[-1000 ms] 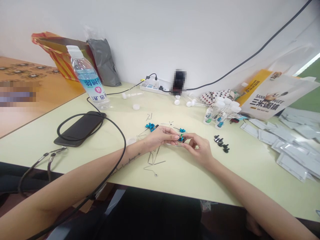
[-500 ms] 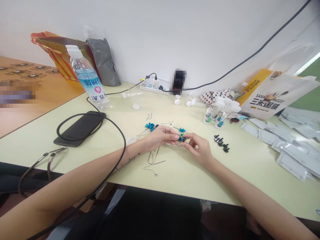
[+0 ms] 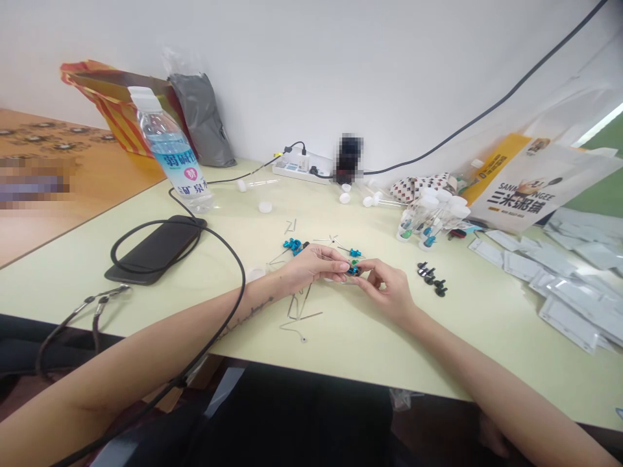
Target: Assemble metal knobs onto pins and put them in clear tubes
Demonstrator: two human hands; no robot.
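Between both hands, over the middle of the table, is a small blue and black part (image 3: 354, 270) with a bit of green by it. My left hand (image 3: 314, 267) pinches it from the left, thumb laid over the fingers. From the right, my right hand (image 3: 384, 284) grips the same part between thumb and fingertips. Fingers cover much of it, so its exact kind is unclear. Blue metal-looking pieces (image 3: 292, 245) lie just beyond my left hand, and another blue piece (image 3: 355, 252) lies behind the fingertips. Thin metal rods (image 3: 305, 316) lie near my left wrist.
Small black parts (image 3: 430, 279) lie right of my right hand. Capped clear tubes (image 3: 428, 217) stand behind them; white flat packets (image 3: 567, 318) spread at far right. A black phone (image 3: 158, 250), a looping cable (image 3: 238, 259) and a water bottle (image 3: 172, 155) are at left. A power strip (image 3: 292, 170) is by the wall.
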